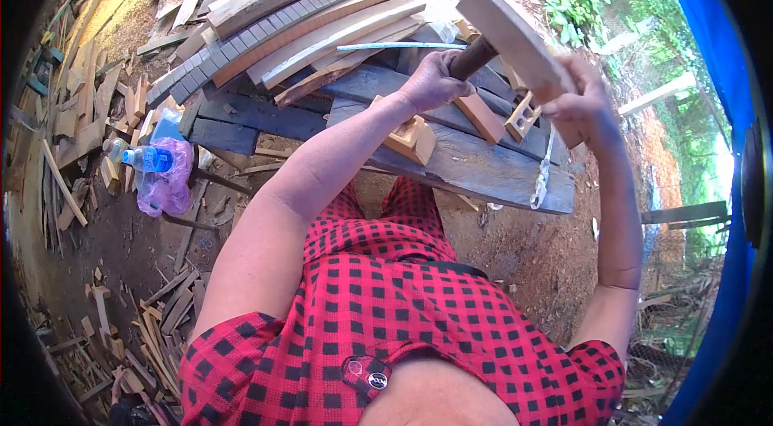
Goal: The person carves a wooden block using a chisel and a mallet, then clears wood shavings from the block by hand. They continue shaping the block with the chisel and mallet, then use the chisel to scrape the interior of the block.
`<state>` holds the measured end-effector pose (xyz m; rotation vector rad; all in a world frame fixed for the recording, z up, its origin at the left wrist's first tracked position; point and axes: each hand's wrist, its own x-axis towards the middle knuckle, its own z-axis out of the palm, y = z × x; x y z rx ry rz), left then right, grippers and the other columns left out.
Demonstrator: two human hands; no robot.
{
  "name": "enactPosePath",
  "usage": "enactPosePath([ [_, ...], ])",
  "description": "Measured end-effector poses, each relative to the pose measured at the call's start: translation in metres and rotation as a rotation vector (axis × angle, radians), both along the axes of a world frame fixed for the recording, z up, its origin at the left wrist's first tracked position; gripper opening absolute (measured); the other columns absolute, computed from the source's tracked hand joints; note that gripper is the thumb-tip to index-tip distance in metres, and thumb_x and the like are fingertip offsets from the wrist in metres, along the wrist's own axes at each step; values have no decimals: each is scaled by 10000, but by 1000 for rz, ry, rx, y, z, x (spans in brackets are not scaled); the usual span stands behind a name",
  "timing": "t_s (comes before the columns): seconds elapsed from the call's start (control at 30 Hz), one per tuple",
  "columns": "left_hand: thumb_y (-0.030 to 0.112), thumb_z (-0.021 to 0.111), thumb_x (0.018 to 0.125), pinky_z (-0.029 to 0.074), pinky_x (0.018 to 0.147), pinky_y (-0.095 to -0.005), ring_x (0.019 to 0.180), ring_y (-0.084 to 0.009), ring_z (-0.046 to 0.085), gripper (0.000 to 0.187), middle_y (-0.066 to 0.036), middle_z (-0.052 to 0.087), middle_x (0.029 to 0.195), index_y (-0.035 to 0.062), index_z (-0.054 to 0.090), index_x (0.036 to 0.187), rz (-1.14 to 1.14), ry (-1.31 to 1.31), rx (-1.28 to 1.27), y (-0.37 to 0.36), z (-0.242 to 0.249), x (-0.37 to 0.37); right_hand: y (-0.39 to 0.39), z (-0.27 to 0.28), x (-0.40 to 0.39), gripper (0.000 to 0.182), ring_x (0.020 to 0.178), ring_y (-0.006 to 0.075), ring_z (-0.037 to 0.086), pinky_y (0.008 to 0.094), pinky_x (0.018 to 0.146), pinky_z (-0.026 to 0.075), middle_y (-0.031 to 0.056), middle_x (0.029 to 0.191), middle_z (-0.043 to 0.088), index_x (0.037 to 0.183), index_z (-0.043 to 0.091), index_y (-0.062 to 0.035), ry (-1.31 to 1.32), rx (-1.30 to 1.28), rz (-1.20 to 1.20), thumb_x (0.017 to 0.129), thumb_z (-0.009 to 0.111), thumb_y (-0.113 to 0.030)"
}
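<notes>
My left hand is wrapped round a dark, round bar that looks like a handle. The upper end of this bar meets the side of a thick wooden piece, raised at a slant over the bench. At the wooden piece's lower right end, my right hand grips it, its fingers slightly blurred. Beneath my forearm a pale, shaped wooden block rests on the plank bench. A reddish-brown block and a block with square holes lie below the wooden piece.
Curved boards are stacked on the bench's far left, with a light blue strip beside them. A bottle stands by a purple plastic bag on the left. Wood offcuts litter the ground. A blue tarp hangs right.
</notes>
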<state>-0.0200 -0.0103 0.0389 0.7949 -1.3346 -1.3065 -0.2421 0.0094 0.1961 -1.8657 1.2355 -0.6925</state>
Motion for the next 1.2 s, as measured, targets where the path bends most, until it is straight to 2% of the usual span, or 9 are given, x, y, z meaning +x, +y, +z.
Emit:
enactPosePath([
  [0.27,18,738,686,436,774,-240,793,-82,500,326,26,560,838,5,601,982,7,-29,20,1,-2,5,10,32,-11,677,960,196,618,297,788,519,187,1117,606,1281,510,-18,-508,-284,43,651,703,-175],
  [0.33,25,736,686,437,731,-235,763,-80,495,309,33,548,819,4,600,962,19,-20,-9,1,-1,3,5,-6,-8,716,896,194,620,303,730,512,153,1051,623,1215,510,44,-99,-297,-135,592,746,-216],
  [0.43,29,739,686,436,683,-235,721,-74,486,302,41,537,799,8,601,954,16,-11,37,-4,-3,4,9,-25,2,724,883,196,616,307,748,516,145,1014,617,1207,526,23,179,-288,92,562,758,-211],
  [0.6,48,751,697,444,591,-226,651,-58,499,289,34,541,751,27,583,932,16,39,10,1,-2,10,10,22,0,686,827,179,636,276,709,543,136,990,623,1185,535,31,-193,-256,-126,580,743,-214],
  [0.73,84,747,721,436,440,-203,523,-47,509,276,19,551,683,44,573,931,96,13,34,-6,-6,15,-5,9,-6,541,839,186,644,293,725,537,153,1026,624,1245,511,30,-509,-236,-62,798,617,-255],
  [0.87,88,750,716,434,423,-201,480,-50,499,258,18,544,658,56,557,883,58,-9,47,-8,-6,14,-2,-41,21,697,836,172,595,272,716,499,97,976,592,1228,540,-31,49,-52,40,614,716,-311],
  [1.0,76,745,715,444,430,-202,492,-52,514,245,6,566,678,64,554,867,98,59,63,-4,-4,24,1,-6,22,771,821,202,616,283,770,511,138,982,619,1220,533,40,-145,-81,-45,533,745,-240],
  [1.17,70,742,717,438,426,-203,498,-52,517,238,5,566,680,61,556,865,101,101,64,-4,-3,24,2,2,14,527,802,170,635,292,669,519,136,991,624,1175,535,19,-645,-80,-35,727,683,-217],
  [1.2,70,742,717,438,426,-203,498,-52,517,238,5,566,680,61,556,865,99,102,64,-4,-4,22,-4,-12,16,624,835,181,628,286,734,509,127,1015,616,1209,508,45,-464,-178,-108,693,712,-239],
])
